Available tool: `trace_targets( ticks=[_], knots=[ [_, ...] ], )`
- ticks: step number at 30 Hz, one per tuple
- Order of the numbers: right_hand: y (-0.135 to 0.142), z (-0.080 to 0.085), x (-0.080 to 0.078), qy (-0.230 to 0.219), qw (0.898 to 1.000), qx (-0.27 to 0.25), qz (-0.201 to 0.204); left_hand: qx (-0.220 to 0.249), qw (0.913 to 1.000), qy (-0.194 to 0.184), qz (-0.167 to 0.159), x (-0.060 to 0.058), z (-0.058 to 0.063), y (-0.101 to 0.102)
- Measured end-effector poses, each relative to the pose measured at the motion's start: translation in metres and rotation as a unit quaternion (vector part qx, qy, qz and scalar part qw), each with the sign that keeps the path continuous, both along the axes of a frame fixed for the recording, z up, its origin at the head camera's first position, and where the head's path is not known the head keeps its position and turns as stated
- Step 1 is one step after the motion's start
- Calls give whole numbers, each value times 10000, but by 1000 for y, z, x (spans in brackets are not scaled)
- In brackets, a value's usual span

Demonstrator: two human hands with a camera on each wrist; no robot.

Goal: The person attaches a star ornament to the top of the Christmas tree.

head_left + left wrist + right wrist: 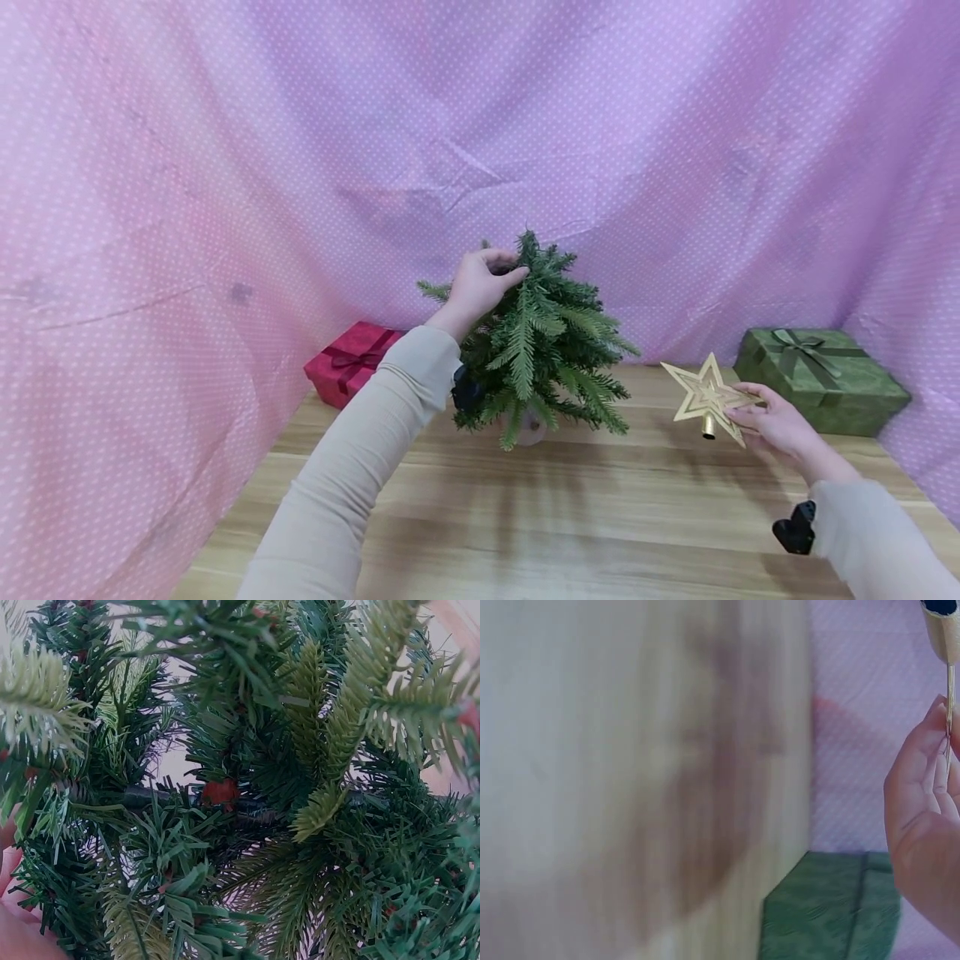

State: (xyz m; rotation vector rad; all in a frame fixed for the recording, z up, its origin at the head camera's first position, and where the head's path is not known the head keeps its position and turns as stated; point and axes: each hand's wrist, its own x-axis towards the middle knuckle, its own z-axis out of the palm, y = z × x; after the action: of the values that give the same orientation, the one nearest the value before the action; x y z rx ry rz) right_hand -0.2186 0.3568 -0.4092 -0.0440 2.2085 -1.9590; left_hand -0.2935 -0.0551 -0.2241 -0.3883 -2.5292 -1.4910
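Note:
A small artificial Christmas tree stands on the wooden table, its green branches spread out. Near its top, my left hand pinches the tip between thumb and fingers; the needles partly hide the fingertips. Dense branches fill the left wrist view, with a bit of the left hand at its lower left edge. Over the table to the right, my right hand holds a gold star tree topper by one point, its hollow socket downward. In the right wrist view, the star's socket shows above the right hand.
A red gift box with a dark ribbon sits behind the left forearm. At the back right is a green gift box with a bow, close to the right hand. Pink dotted cloth hangs behind and beside the wooden table.

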Motion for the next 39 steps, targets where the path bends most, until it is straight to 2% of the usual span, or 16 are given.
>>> trace_targets(
  ticks=[4, 9, 14, 22, 29, 34, 39],
  knots=[
    [-9, 16, -5, 95, 9995, -306, 81, -39, 10000, 26, 16, 0, -1, -2],
    [-21, 35, -9, 264, 9990, -340, 118, -31, 10000, 19, 7, -1, -2, -2],
    [-34, 50, -12, 469, 9989, 89, 12, 26, 10000, 2, 20, -1, -3, -2],
    [-48, 74, -12, 680, 9972, 242, -191, 48, 10000, -29, 36, 0, -2, -2],
    [-52, 88, -15, 882, 9949, -443, -207, 50, 10000, -30, 36, 1, 0, -1],
    [-57, 100, -14, 986, 9920, -744, -244, 14, 10000, -38, 29, 2, 1, 0],
    [-66, 112, -16, 1103, 9886, -912, -465, -6, 10000, -11, 50, 1, 0, 1]
  ],
)
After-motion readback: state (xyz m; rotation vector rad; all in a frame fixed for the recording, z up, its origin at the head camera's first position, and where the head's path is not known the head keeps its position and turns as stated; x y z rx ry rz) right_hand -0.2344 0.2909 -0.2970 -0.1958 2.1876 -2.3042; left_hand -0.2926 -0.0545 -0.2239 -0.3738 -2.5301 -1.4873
